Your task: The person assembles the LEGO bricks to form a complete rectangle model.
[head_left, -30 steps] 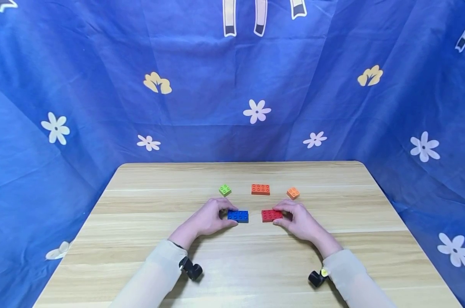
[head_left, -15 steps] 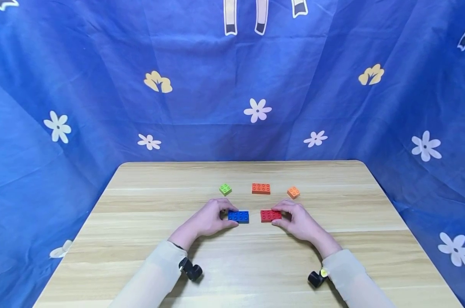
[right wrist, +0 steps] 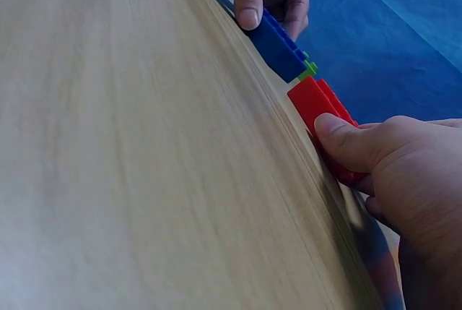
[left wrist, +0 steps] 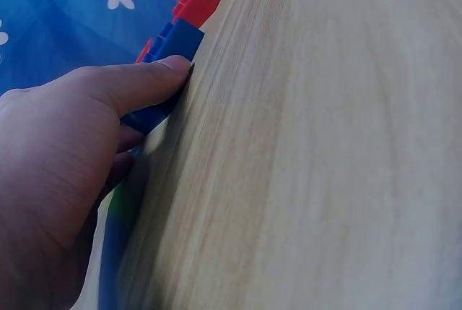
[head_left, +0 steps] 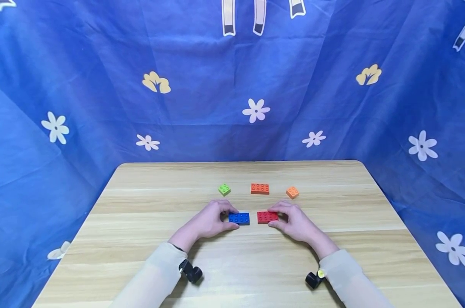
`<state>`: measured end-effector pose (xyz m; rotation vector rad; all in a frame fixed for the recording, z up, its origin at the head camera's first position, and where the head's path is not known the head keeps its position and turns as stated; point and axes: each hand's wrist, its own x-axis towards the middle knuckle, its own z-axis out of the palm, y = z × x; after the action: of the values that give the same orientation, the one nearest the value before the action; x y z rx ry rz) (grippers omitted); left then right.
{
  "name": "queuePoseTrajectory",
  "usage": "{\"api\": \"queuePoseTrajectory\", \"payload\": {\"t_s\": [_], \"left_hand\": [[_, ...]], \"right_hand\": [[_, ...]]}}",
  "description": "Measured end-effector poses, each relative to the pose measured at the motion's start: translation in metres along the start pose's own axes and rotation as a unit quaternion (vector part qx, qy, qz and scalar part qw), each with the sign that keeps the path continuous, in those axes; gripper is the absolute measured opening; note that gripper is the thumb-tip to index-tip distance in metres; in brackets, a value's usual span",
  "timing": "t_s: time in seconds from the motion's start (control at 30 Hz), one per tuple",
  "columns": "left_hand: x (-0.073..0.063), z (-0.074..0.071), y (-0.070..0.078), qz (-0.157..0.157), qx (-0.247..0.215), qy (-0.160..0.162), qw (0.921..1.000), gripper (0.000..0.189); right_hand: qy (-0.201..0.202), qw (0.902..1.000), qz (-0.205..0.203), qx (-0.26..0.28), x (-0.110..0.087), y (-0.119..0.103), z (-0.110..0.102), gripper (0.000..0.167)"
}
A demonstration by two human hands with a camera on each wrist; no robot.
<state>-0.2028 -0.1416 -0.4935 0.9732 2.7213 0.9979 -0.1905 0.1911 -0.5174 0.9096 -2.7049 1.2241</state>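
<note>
My left hand (head_left: pixel 211 220) pinches a blue toy brick (head_left: pixel 239 219) between thumb and fingers, by its left half. The same blue brick (left wrist: pixel 186 39) shows its studs facing up in the left wrist view. On the other side, my right hand (head_left: pixel 295 221) grips a red toy brick (head_left: pixel 264 217) by its right half. In the right wrist view the thumb lies along the side of the red brick (right wrist: pixel 310 100). A small gap separates the two bricks, which lie roughly in line, end facing end, at table level. Fingertips behind the bricks are partly hidden.
Behind the hands lie a small green brick (head_left: pixel 224 189), a long orange-red brick (head_left: pixel 260 188) and a small orange brick (head_left: pixel 292 192). They rest on a wooden table (head_left: pixel 159 184). A blue patterned cloth (head_left: pixel 201 85) hangs behind and at both sides.
My right hand has slid the red brick to the left, so the gap to the blue brick has narrowed. The left hand and blue brick have stayed almost in place.
</note>
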Motion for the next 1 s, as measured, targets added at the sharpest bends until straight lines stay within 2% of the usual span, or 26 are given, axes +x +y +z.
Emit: {"api": "queuePoseTrajectory", "payload": {"t_s": [1.0], "left_hand": [[0.007,0.006,0.0,-0.002,-0.001,0.002,1.0,0.038]], "right_hand": [[0.0,0.9999,-0.012,0.0,0.009,-0.009,0.012,0.04]]}}
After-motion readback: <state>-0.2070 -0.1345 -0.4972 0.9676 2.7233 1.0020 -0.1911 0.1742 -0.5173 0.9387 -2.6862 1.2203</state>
